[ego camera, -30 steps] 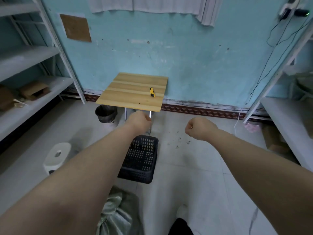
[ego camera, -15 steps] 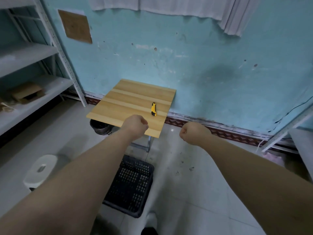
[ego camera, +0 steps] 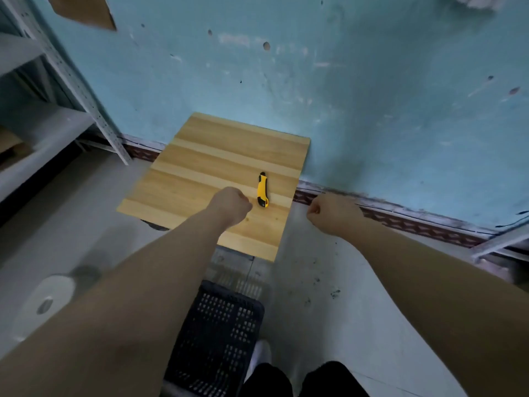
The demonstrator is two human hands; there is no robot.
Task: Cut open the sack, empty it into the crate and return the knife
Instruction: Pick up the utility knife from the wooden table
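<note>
A yellow and black utility knife (ego camera: 262, 189) lies on a small wooden table (ego camera: 200, 167) against the blue wall. My left hand (ego camera: 230, 205) is a closed fist over the table, just left of the knife and not touching it. My right hand (ego camera: 332, 212) is also a closed fist, held in the air right of the table's edge. Both fists hold nothing. A black perforated plastic crate (ego camera: 217, 336) stands on the floor below the table's near edge, partly behind my left forearm. The sack is out of view.
Metal shelving (ego camera: 68, 75) stands at the left with cardboard on a shelf. A white plastic stool (ego camera: 43, 305) sits on the floor at lower left. Another shelf frame (ego camera: 498, 242) reaches in at the right. My legs and shoe show at the bottom.
I have walked closer to the table, so the table and knife look larger and nearer. Both fists moved forward; the left now hovers beside the knife. The sack dropped out of view.
</note>
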